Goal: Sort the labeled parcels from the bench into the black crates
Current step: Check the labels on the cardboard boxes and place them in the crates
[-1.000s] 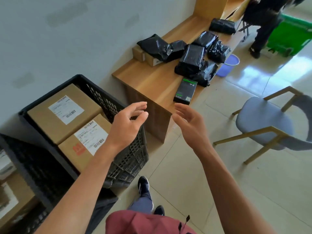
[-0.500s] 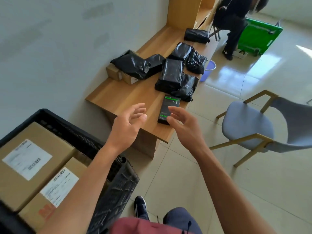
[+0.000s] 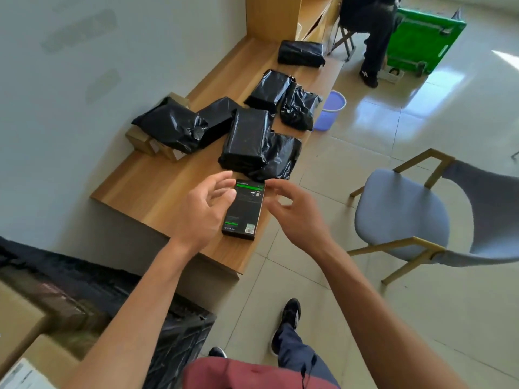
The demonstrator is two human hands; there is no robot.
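Overhead, head view. Black crate [image 3: 179, 335], lower left, blurred: held cardboard boxes [image 3: 25, 327], one bearing a white label at the frame's corner; how many boxes it held could not be told.

Wooden bench [image 3: 157, 192] along the wall carried the remaining parcels. Slim black box with green stripes [image 3: 243, 210] lay flat at the bench's near front edge. Just behind it, a stack of black-wrapped parcels [image 3: 250, 140], one lying on another. Further black bags [image 3: 171, 127] rested on small cardboard boxes [image 3: 146, 141] near the wall; two more black parcels [image 3: 283, 96] lay beyond, and a last one [image 3: 302, 53] at the far end.

Left hand [image 3: 203, 209] hovered at the slim box's left side, fingers spread and loosely bent, gripping nothing. Right hand [image 3: 296, 211] hovered at its right side, likewise spread, holding nothing. Contact with the box could not be told.

Floor: grey chair [image 3: 401, 214], purple bucket [image 3: 330, 109], green cart [image 3: 421, 37].
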